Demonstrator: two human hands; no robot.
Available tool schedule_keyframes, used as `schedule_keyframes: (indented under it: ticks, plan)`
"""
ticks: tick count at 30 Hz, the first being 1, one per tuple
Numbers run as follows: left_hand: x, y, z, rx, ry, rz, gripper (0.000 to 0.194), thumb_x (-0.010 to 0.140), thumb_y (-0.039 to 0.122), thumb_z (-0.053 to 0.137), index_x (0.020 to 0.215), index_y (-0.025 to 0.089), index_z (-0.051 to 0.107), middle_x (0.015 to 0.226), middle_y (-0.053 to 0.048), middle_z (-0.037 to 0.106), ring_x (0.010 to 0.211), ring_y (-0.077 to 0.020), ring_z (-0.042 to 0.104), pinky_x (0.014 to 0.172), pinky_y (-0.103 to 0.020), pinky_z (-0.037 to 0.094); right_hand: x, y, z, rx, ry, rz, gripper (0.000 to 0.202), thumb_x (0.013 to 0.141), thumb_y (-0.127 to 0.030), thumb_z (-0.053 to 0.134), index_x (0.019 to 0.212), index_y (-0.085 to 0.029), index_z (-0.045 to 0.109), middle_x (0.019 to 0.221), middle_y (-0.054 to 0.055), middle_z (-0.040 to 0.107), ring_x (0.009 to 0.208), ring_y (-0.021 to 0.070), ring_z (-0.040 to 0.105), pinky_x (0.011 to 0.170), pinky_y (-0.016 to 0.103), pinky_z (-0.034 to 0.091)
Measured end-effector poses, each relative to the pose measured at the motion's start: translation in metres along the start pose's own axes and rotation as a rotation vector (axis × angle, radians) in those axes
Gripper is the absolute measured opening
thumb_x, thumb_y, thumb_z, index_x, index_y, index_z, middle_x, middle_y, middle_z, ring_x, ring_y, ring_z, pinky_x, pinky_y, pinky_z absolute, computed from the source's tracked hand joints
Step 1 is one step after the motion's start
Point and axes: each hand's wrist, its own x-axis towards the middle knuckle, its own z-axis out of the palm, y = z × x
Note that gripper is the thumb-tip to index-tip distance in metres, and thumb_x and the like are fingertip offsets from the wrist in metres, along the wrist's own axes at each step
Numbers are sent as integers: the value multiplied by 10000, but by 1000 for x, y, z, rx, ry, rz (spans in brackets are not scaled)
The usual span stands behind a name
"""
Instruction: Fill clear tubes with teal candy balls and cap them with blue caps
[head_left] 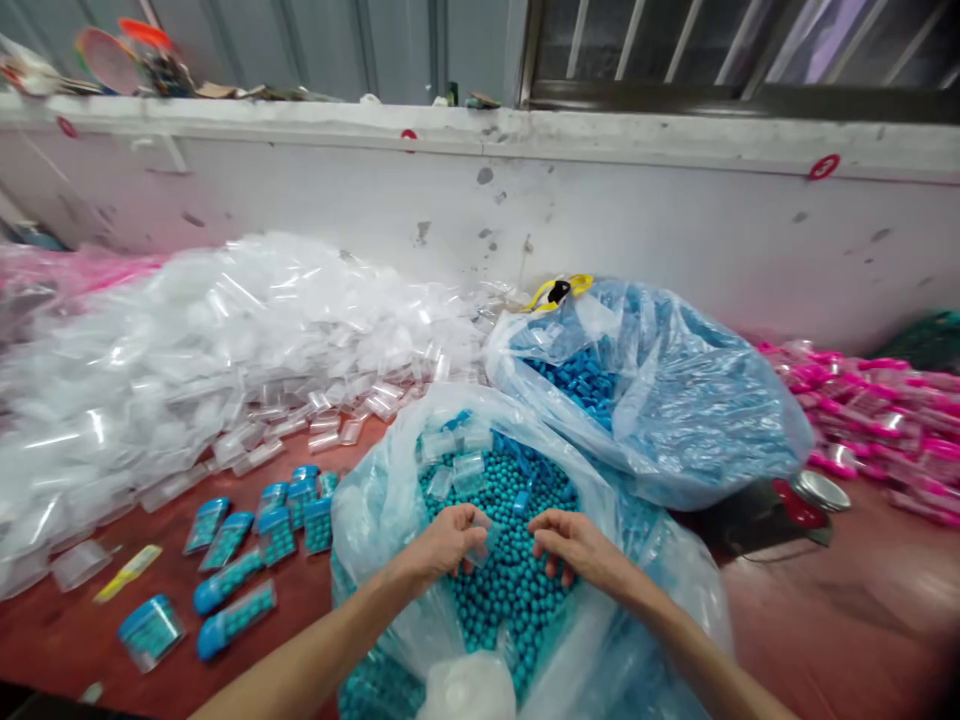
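Over an open bag of teal beads (499, 560), my left hand (459, 538) pinches a small clear plastic container (487, 542). My right hand (568, 545) hovers beside it above the same beads, fingers curled inward; whatever they may hold is hidden. Several loose clear containers (469, 472) and a few blue caps (520, 500) lie on the beads at the far side of the bag. The bag's plastic rim (375, 500) is folded open around them. A whitish translucent object (471, 688) sits at the near edge, its kind unclear.
Bead-filled containers with blue caps (225, 540) lie on the red tabletop (300, 690) at left, near a yellow tool (127, 573). Behind them spreads a heap of clear containers (247, 340). A bag of blue caps (660, 400) stands behind right; pink-ended tubes (885, 410) lie farther right.
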Motion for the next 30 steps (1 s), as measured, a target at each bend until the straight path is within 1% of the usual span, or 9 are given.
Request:
schedule_keyframes:
  ticks: [4,7,10,13,16,19,21,26,30]
  plan:
    - [23,-2,2,100,-106,-118,178,602,288,594,532,143,517,413,15,539,292,-82,429,333,-182,265,-6,-4,-13,56,42,-29,304,700,-406,492,877,-160,512,684,-23,564,485,78,520,374,173,378]
    - [50,0,10,141,-124,-177,216,559,232,649,436,148,492,317,3,481,275,-120,432,340,-216,289,-8,-8,-16,60,58,-42,293,711,-405,490,876,-163,507,692,-20,561,486,77,517,371,171,377]
    - [75,4,25,100,-84,-170,200,542,179,664,459,157,484,287,25,431,300,-134,431,370,-235,312,-7,-6,-14,14,72,-57,230,736,-362,476,867,-177,516,689,-24,555,488,75,514,376,168,371]
    - [85,7,39,-44,-48,-104,182,588,244,652,600,164,489,360,60,435,368,-116,449,414,-226,343,-3,3,-10,-35,94,-74,182,751,-316,456,856,-185,526,703,-20,556,494,82,516,373,175,368]
    - [81,9,42,-225,-103,-36,289,597,356,655,732,167,481,494,61,485,449,-98,485,458,-215,375,-3,12,-10,-59,130,-69,172,757,-288,449,878,-188,519,688,-9,552,494,104,523,375,198,384]
    - [68,7,33,-362,-186,10,403,558,401,687,822,162,499,644,24,548,551,-108,540,494,-212,386,-5,10,-14,-170,147,-38,197,790,-286,413,933,-189,507,630,-3,551,486,131,534,391,228,406]
    - [59,5,23,-422,-206,33,414,574,385,690,875,164,512,704,12,560,607,-114,554,518,-211,386,-3,0,-16,-331,196,-46,212,824,-271,358,950,-190,509,657,10,577,531,147,564,448,251,433]
    - [37,1,7,-487,-192,79,351,620,346,683,879,153,546,729,0,562,636,-98,530,559,-207,375,25,-27,-15,-931,417,-61,205,840,-272,401,951,-163,534,948,111,619,924,228,572,751,330,415]
    - [23,-2,3,-516,-186,101,319,619,354,683,801,139,534,746,-21,570,653,-102,525,557,-204,364,42,-26,-5,-1003,345,-29,223,807,-208,454,1002,-127,527,951,160,625,911,261,584,754,351,407]
